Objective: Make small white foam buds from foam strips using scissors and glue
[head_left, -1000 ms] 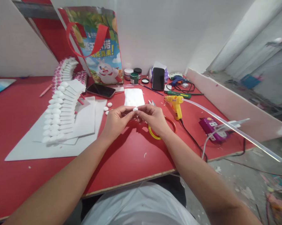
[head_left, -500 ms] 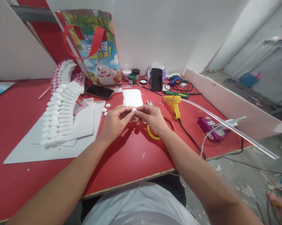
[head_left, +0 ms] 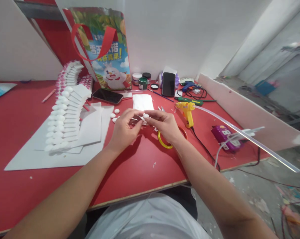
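Observation:
A small rounded white piece (head_left: 146, 116) is pinched between the thumb and index finger of my right hand (head_left: 164, 124). My left hand (head_left: 127, 127) is right beside it, index fingertip close to the piece's left edge and thumb apart below. Whether that fingertip touches the piece, I cannot tell. Several similar white discs (head_left: 112, 115) lie left of my left hand. Scissors (head_left: 164, 141) with a yellow and orange handle lie partly under my right hand. Just beyond my hands is a stack of white square sheets (head_left: 143, 102).
Left, a fan of white petal-tipped strips (head_left: 65, 119) rests on white boards (head_left: 90, 127). A yellow glue gun (head_left: 186, 111) with a long clear stick and a purple power block (head_left: 226, 136) are at right. Behind stand a printed bag (head_left: 110, 56), paint jars (head_left: 143, 83) and phones (head_left: 107, 96).
My left thumb has moved away from the white piece, and more of the piece shows in my right fingers. The view has shifted slightly.

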`<move>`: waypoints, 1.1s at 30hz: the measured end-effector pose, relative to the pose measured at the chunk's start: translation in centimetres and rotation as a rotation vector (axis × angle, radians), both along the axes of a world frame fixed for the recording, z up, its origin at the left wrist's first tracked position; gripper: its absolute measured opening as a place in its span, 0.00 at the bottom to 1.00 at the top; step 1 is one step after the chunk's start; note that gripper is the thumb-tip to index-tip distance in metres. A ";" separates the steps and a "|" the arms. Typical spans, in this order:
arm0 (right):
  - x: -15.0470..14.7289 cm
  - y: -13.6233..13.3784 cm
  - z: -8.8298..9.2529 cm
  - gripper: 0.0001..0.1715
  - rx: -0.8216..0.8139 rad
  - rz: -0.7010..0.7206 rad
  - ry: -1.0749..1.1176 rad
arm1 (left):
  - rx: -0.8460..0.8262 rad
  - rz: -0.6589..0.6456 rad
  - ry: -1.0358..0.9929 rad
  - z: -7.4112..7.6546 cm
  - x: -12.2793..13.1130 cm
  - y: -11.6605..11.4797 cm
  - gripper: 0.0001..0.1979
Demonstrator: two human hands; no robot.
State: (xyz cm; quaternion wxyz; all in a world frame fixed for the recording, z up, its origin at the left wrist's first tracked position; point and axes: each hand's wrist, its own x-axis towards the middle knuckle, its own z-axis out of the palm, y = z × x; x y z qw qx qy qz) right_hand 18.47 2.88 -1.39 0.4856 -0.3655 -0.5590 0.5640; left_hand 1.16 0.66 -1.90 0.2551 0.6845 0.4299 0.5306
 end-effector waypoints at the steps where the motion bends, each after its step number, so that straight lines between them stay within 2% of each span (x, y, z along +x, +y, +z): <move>1: 0.0 0.0 -0.1 0.25 0.022 -0.003 0.002 | -0.066 -0.017 -0.061 -0.1 0.0 0.0 0.11; 3: -0.1 0.1 -0.4 0.28 0.082 -0.010 0.001 | -0.136 -0.036 -0.136 -0.1 0.0 0.1 0.12; 8: -0.2 0.3 -1.0 0.27 0.233 -0.042 -0.081 | -0.016 -0.034 -0.085 0.3 0.0 -0.1 0.08; 14: -0.4 0.2 -1.4 0.23 0.331 -0.035 -0.095 | 0.014 -0.011 -0.027 0.3 0.1 0.0 0.08; 25: -0.7 -0.2 -1.0 0.25 0.197 -0.014 -0.066 | -0.041 0.024 -0.055 0.0 -0.1 0.1 0.12; 31: -0.4 -0.2 -0.1 0.11 0.125 -0.078 -0.074 | -0.074 0.000 -0.111 -0.2 -0.2 0.4 0.13; 33: -0.3 -0.2 0.2 0.11 0.126 -0.099 -0.090 | -0.055 -0.001 -0.096 -0.2 -0.2 0.4 0.12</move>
